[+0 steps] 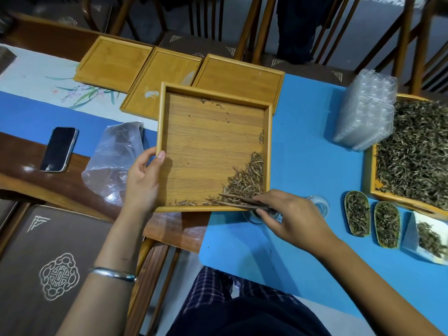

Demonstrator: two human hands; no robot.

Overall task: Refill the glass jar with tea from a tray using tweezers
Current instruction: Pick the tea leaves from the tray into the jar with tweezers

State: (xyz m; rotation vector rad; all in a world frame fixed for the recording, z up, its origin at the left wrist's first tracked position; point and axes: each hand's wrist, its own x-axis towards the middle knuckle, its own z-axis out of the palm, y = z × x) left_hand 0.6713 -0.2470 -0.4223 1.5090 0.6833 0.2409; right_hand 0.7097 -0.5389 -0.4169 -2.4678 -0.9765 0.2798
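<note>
A: Note the grip first. Your left hand (141, 180) clamps the left rim of the tray (211, 89), thumb over the edge, fingers underneath. The tray looks tipped toward its near right corner, where the tea (246, 180) has gathered.

B: And the right?

A: Your right hand (291, 218) pinches the tweezers (242, 202) — tips pointing left, lying low along the tray's near edge at the foot of the pile. Whether the tips are closed on any leaf, I cannot tell.

B: Where is the glass jar?

A: Mostly hidden. A clear rim shows under and just beyond your right hand, the glass jar (320, 204) by my reading, standing on the blue mat (303, 141) just off the tray's near right corner.

B: Handling?

A: The leaves are dry, thin, needle-like; judged very light, brittle and loose. Crushing is likely if you squeeze hard. Take small bundles across the middle, gently, or sweep them along the wood toward the corner.

B: The tray itself?

A: Stiff wood, light when nearly empty — one hand on the rim looks enough. The jar is fragile and slick; keep the tray corner from knocking it.
</note>
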